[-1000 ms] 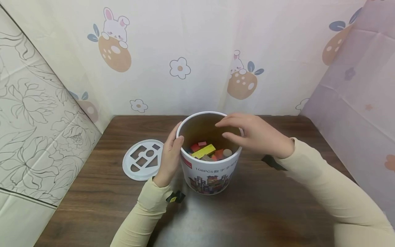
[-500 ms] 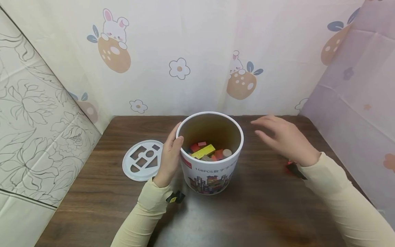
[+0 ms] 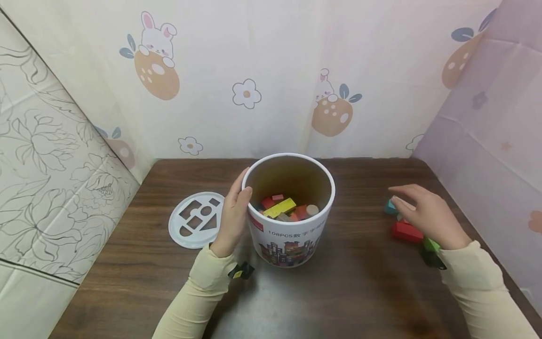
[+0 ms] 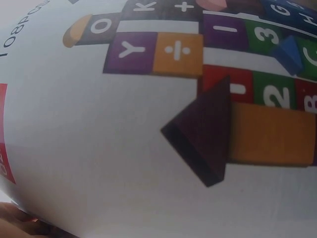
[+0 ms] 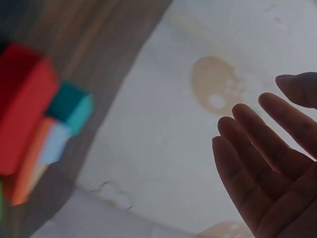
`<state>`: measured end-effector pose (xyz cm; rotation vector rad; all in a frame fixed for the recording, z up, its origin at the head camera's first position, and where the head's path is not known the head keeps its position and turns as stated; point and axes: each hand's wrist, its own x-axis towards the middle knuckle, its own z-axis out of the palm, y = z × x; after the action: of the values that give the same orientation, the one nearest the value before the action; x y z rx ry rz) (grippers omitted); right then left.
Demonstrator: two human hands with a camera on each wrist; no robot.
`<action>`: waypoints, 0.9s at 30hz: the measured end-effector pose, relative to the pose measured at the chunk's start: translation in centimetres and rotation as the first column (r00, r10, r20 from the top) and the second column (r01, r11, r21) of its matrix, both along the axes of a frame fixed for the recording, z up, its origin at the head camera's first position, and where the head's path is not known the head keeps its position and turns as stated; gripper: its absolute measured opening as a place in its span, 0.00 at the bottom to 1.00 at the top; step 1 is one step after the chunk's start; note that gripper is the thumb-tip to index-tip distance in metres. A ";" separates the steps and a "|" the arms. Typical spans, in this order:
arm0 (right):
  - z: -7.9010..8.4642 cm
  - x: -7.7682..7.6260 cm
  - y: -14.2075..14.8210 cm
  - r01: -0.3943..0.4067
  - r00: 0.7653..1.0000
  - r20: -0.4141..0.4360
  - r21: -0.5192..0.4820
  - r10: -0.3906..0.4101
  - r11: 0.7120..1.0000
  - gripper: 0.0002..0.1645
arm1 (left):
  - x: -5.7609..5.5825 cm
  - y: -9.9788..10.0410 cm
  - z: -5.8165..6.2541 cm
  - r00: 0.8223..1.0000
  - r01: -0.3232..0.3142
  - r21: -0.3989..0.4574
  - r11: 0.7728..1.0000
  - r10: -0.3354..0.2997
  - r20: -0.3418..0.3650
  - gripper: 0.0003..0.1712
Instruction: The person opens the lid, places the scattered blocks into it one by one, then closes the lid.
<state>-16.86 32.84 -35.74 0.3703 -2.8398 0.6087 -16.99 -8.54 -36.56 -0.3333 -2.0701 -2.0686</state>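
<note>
A white bucket (image 3: 292, 235) printed with colourful blocks stands upright on the table. My left hand (image 3: 234, 214) grips its left side, thumb at the rim and fingers along the outside wall. Inside lie loose blocks, among them a yellow block (image 3: 279, 208) and a round wooden one (image 3: 312, 210). My right hand (image 3: 429, 216) hovers over a small group of blocks at the right, partly hiding them. A red block (image 3: 406, 233), a teal block (image 3: 390, 207) and a green block (image 3: 431, 245) show there. The right wrist view has that hand (image 5: 270, 168) with fingers extended, holding nothing.
A white lid (image 3: 196, 219) with shaped cut-outs lies flat on the table left of the bucket. The dark wooden table (image 3: 351, 292) meets a patterned curtain (image 3: 275, 117) at the back and sides.
My right hand has moved from over the bucket's rim to the right and down, over the blocks, which now show more. The left hand and bucket stay put.
</note>
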 end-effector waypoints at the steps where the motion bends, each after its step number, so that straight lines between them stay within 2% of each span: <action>1: -0.3 0.1 0.4 0.013 1.000 0.016 -0.001 -0.013 1.000 0.25 | 0.0 0.0 0.0 1.000 0.000 -0.001 1.000 0.000 0.002 0.27; 4: -1.3 0.3 1.4 0.038 0.998 0.054 0.012 -0.038 0.999 0.25 | 0.0 0.0 0.0 1.000 0.003 -0.001 1.000 -0.003 0.009 0.27; 13: -3.5 0.1 3.2 0.049 0.990 0.131 0.083 -0.059 0.995 0.26 | 0.0 0.0 -0.1 1.000 0.005 0.003 1.000 -0.005 0.010 0.27; 19: -4.7 -0.1 4.1 -0.008 0.980 0.198 0.159 -0.024 0.987 0.24 | 0.0 0.0 -0.1 1.000 0.009 0.008 1.000 -0.009 0.005 0.27; 27: -5.7 -0.3 4.5 -0.015 0.987 0.161 0.188 -0.016 0.982 0.22 | 0.0 0.0 0.0 1.000 0.010 0.001 1.000 -0.010 0.000 0.28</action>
<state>-17.12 37.30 -41.39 0.3669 -3.0641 0.3858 -16.99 -8.51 -36.60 -0.3440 -2.0711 -2.0749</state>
